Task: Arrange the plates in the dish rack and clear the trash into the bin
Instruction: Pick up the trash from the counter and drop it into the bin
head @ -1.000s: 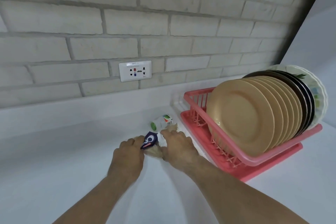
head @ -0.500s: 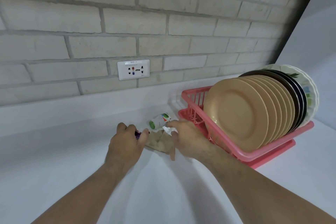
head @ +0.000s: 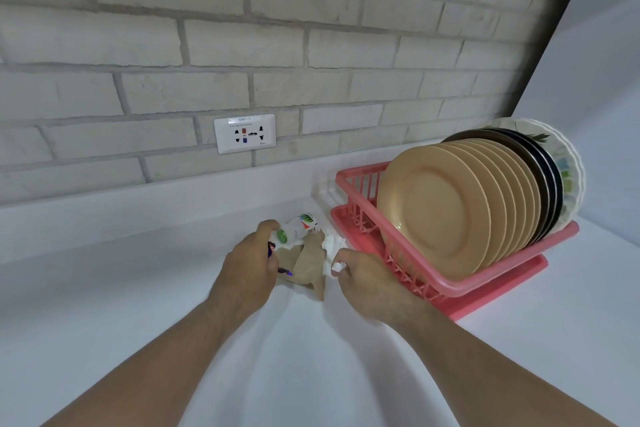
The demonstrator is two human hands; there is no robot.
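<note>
A pink dish rack (head: 446, 289) stands on the white counter at the right. In it stand several tan plates (head: 440, 208) upright, with dark plates (head: 543, 170) and a white patterned plate (head: 571, 166) behind them. Just left of the rack lies a small pile of trash: a white bottle with a green cap (head: 298, 227), brown paper (head: 306, 263), a white crumpled tissue (head: 331, 246) and a dark blue wrapper (head: 272, 249). My left hand (head: 247, 262) is closed on the blue wrapper, its fingers touching the bottle's cap. My right hand (head: 363, 279) pinches the tissue.
A brick wall with a white socket plate (head: 244, 132) rises behind the counter (head: 138, 288). A white side wall (head: 595, 80) closes the corner at the right, behind the rack. No bin is in view.
Both hands have drawn the trash together. The left hand closed over the blue wrapper and reached the bottle's cap. The right hand shifted from the brown paper to pinch the white tissue.
</note>
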